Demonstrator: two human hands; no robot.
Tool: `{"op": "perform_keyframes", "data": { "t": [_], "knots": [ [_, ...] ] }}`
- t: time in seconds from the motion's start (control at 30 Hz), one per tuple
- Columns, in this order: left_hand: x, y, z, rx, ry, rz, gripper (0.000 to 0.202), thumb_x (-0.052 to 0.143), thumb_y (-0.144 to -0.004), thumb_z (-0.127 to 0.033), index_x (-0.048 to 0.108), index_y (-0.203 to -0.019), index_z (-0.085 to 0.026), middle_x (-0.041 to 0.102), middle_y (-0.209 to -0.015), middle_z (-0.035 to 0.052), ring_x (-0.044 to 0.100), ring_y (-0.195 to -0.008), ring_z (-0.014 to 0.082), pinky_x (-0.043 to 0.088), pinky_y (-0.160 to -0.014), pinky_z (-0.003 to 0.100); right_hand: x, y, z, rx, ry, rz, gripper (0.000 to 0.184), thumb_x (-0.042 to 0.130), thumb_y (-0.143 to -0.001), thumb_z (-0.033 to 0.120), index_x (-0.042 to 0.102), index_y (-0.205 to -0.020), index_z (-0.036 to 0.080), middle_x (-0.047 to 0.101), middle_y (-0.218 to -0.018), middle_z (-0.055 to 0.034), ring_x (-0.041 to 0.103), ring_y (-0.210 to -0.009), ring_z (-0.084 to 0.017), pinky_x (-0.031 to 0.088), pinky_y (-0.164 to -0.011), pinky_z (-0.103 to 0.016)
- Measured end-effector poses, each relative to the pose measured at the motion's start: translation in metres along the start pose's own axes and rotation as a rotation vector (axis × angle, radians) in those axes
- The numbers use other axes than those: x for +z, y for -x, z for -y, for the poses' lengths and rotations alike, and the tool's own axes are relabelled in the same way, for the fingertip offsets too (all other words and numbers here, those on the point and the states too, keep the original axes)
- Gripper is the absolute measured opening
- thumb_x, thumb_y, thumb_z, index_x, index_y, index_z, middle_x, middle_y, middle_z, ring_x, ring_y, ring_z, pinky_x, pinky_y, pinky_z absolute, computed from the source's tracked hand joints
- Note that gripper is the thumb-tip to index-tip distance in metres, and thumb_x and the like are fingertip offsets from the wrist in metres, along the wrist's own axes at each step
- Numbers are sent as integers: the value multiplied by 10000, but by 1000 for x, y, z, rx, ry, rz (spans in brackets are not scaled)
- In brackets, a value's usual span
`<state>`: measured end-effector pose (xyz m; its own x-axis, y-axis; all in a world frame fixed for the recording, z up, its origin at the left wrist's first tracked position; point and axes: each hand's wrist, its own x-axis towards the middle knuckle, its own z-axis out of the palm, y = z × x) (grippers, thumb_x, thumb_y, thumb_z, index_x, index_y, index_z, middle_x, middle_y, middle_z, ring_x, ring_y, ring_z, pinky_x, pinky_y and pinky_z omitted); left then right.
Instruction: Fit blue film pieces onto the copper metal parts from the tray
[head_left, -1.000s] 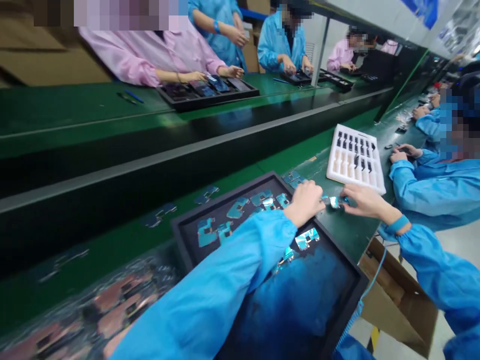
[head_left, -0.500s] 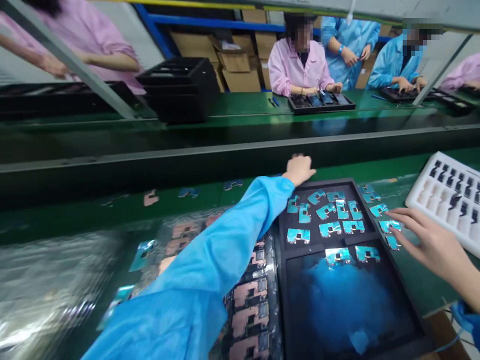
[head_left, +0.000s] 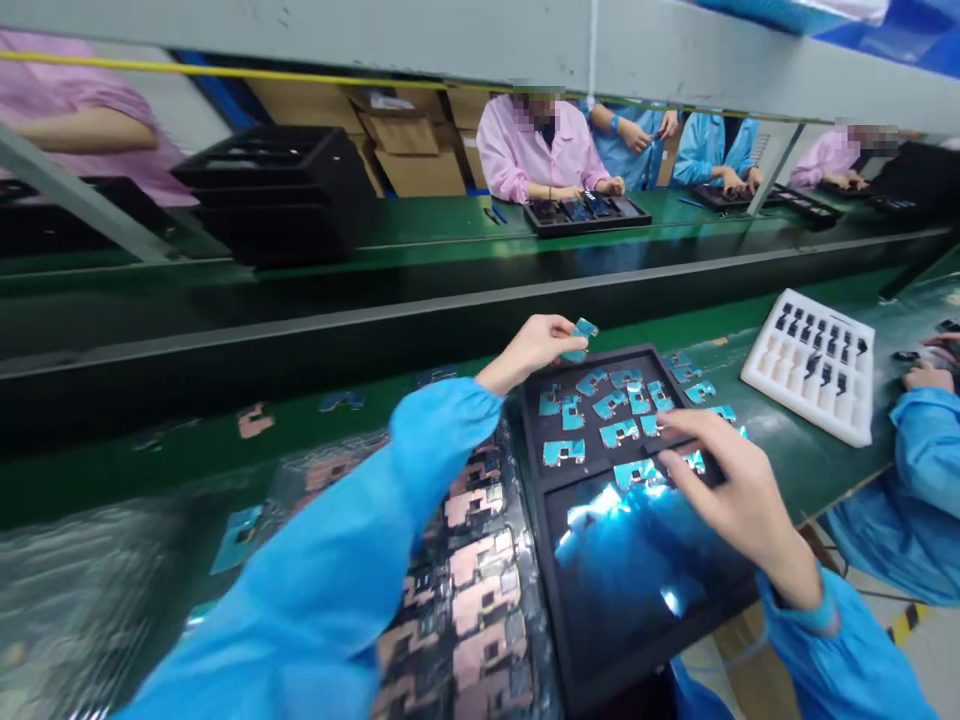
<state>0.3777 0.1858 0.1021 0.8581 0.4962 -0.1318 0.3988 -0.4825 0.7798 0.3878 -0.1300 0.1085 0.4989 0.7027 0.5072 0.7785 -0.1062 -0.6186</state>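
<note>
My left hand is closed in a pinch on a small circuit board with a shiny teal face, held up just past the far edge of the black tray. In the tray's upper section lie several more teal boards, notched in outline. Over the tray's right side hovers my right hand, thumb and fingers apart, with nothing visible in its grasp. Its fingers partly cover a board. Below them, a glossy dark surface fills the tray's lower section.
Left of the tray, a clear plastic blister tray holds pinkish boards. Loose teal boards lie to the right, near a white tray of small black parts. A co-worker's hand shows far right; a grey ledge runs behind.
My left hand has come up from beyond the tray's far edge with a board. My right hand has moved left from the loose boards to over the tray. The view has shifted right.
</note>
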Motion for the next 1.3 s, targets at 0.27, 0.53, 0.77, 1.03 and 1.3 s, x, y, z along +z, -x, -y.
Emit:
{"op": "perform_keyframes", "data": {
  "t": [0.27, 0.53, 0.77, 1.03, 1.3],
  "knots": [
    [31, 201, -19, 109, 435, -27, 261, 854, -761, -415, 717, -831, -204, 735, -770, 16, 687, -710, 180, 561, -656, 283, 63, 9, 30, 378, -604, -179, 211, 814, -931, 426, 761, -991, 230, 768, -937, -30, 745, -810, -186, 643, -648, -278],
    [67, 266, -9, 4, 587, -271, 182, 808, -835, -389, 742, -848, -220, 730, -763, 6, 691, -695, 165, 583, -642, 259, 80, 48, 55, 395, -649, -217, 221, 753, -990, 456, 778, -951, 241, 740, -840, -9, 691, -681, -158, 644, -616, -283],
    [80, 289, -5, -44, 624, -354, 177, 817, -851, -392, 786, -887, -222, 776, -807, 18, 745, -746, 185, 642, -684, 270, 85, 61, 64, 429, -675, -187, 259, 796, -950, 497, 783, -907, 242, 749, -820, -10, 698, -653, -166, 647, -610, -297],
    [91, 302, 11, -172, 749, -405, 258, 854, -821, -422, 827, -935, -193, 834, -882, 52, 805, -741, 235, 710, -617, 322, 85, 65, 61, 255, -504, -108, 241, 642, -1085, 437, 756, -975, 255, 765, -896, -22, 749, -767, -193, 647, -655, -321],
    [100, 307, 17, -143, 702, -452, 287, 847, -855, -435, 881, -1047, -224, 864, -1042, 57, 819, -833, 237, 725, -724, 337, 72, 65, 65, -231, 65, -224, 174, 713, -1030, 140, 770, -1084, 296, 748, -970, -51, 693, -904, -234, 602, -798, -423]
  ]
}}
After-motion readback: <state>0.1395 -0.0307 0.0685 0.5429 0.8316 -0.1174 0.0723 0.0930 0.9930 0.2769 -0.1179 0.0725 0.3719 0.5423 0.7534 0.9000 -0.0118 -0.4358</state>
